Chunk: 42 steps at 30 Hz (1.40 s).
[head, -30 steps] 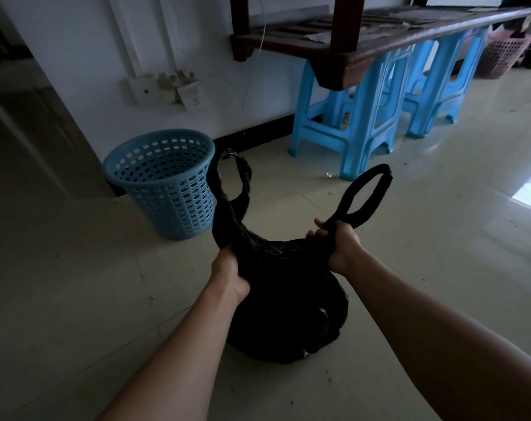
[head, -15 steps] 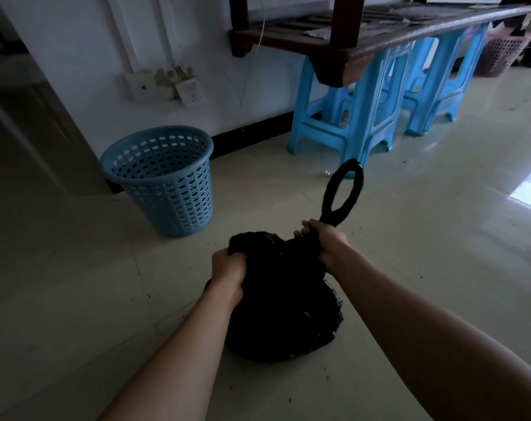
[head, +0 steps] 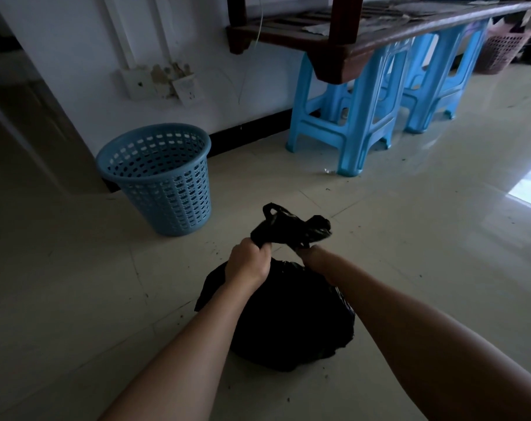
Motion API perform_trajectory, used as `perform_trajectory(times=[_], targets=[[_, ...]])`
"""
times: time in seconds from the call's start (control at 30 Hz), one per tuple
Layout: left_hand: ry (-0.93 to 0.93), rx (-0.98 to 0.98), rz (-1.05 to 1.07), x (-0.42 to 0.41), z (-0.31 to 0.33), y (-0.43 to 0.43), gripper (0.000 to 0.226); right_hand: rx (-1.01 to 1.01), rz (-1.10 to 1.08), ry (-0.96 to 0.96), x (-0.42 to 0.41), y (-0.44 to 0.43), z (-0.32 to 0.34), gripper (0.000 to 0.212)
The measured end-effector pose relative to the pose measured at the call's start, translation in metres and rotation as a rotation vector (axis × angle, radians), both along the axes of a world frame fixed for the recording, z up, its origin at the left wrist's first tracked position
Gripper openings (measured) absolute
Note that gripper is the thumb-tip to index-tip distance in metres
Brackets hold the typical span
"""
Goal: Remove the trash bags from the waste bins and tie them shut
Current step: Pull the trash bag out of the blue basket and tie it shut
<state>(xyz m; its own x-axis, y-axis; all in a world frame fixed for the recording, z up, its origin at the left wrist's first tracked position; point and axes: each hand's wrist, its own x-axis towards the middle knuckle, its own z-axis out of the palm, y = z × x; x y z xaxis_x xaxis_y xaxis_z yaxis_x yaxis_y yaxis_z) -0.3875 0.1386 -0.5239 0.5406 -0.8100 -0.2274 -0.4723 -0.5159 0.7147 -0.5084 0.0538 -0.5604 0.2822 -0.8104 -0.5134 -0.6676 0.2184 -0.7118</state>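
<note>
Two bare forearms reach forward over the pale tiled floor [head: 76, 299] toward a full black plastic trash bag [head: 288, 323] that sits on it. The left hand [head: 248, 262] is a closed fist, its grip clamped on one twisted handle of the bag at the neck. The right hand [head: 311, 255] is mostly hidden behind the bunched plastic; its grip appears closed on the other handle, just beside the left. Above both grips the two handles [head: 291, 227] cross in a crumpled bundle, while the bag's body bulges below and between the wrists.

Beyond the left grip and off to its left stands a round blue perforated plastic waste bin [head: 164, 183], upright, no liner visible, near the white wall [head: 76, 41]. Farther off, beyond the right grip, blue plastic stools [head: 361, 117] stand under a dark wooden slatted table [head: 364, 31]. A pink perforated basket [head: 504, 50] sits farthest away, at the far right.
</note>
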Motion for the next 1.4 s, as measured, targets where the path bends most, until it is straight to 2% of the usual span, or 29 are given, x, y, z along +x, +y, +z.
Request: perform_trajectory(times=[0.1, 0.17, 0.3, 0.33, 0.37, 0.43, 0.47, 0.57, 0.63, 0.7, 0.8, 0.83, 0.93, 1.0, 1.17, 1.23, 1.3, 1.37, 1.4], targets=[[-0.373, 0.108, -0.204, -0.003, -0.001, 0.003, 0.035, 0.073, 0.114, -0.005, -0.005, 0.007, 0.001, 0.039], [-0.509, 0.188, -0.273, -0.002, -0.002, 0.005, 0.035, 0.146, 0.192, -0.022, -0.008, 0.010, 0.001, 0.034], [-0.632, 0.325, -0.354, 0.005, -0.009, 0.007, 0.026, 0.472, 0.178, -0.284, -0.016, 0.003, 0.011, 0.012], [-0.652, 0.331, -0.371, 0.006, -0.010, 0.007, 0.025, 0.535, 0.215, -0.345, -0.018, 0.000, 0.015, 0.013], [-0.653, 0.328, -0.386, 0.007, -0.012, 0.006, 0.026, 0.566, 0.249, -0.390, -0.019, -0.002, 0.017, 0.024], [-0.635, 0.318, -0.412, 0.005, -0.015, 0.006, 0.030, 0.593, 0.209, -0.433, -0.016, -0.004, 0.021, 0.047], [-0.640, 0.314, -0.436, 0.003, -0.016, 0.006, 0.031, 0.582, 0.130, -0.451, -0.013, -0.004, 0.021, 0.051], [-0.645, 0.273, -0.524, -0.005, -0.019, 0.009, 0.025, 0.462, -0.149, -0.469, -0.003, -0.005, 0.017, 0.044], [-0.524, 0.261, -0.506, -0.004, -0.022, 0.011, 0.022, 0.422, -0.333, -0.525, -0.001, -0.008, 0.012, 0.033], [-0.235, 0.230, -0.375, 0.002, -0.026, 0.010, 0.023, 0.517, -0.397, -0.640, -0.003, -0.011, 0.012, 0.031], [0.465, 0.114, -0.066, 0.015, -0.025, 0.004, 0.015, 0.649, -0.294, -0.791, -0.009, -0.016, 0.017, 0.032], [0.635, 0.096, -0.009, 0.020, -0.024, 0.003, 0.015, 0.659, -0.237, -0.809, -0.011, -0.017, 0.019, 0.031], [0.931, 0.127, 0.120, 0.034, -0.025, 0.002, 0.010, 0.651, -0.039, -0.771, -0.012, -0.012, 0.030, 0.029], [0.984, 0.167, 0.207, 0.041, -0.028, 0.002, 0.003, 0.563, 0.055, -0.607, -0.008, -0.006, 0.035, 0.028], [1.061, 0.091, 0.225, 0.041, -0.008, 0.010, 0.037, 0.232, 0.247, -0.168, 0.001, 0.000, 0.034, 0.016], [1.041, 0.096, 0.076, 0.040, -0.008, 0.011, 0.032, 0.105, 0.317, -0.031, 0.003, 0.001, 0.030, 0.018], [1.052, 0.139, 0.119, 0.040, -0.013, 0.006, 0.022, -0.031, 0.325, 0.042, 0.006, -0.001, 0.025, 0.025], [0.944, 0.150, 0.148, 0.039, -0.015, 0.004, 0.018, -0.182, 0.292, 0.092, 0.006, -0.005, 0.023, 0.026], [0.959, 0.160, 0.119, 0.039, -0.017, 0.003, 0.019, -0.256, 0.269, 0.124, 0.006, -0.006, 0.023, 0.027]])
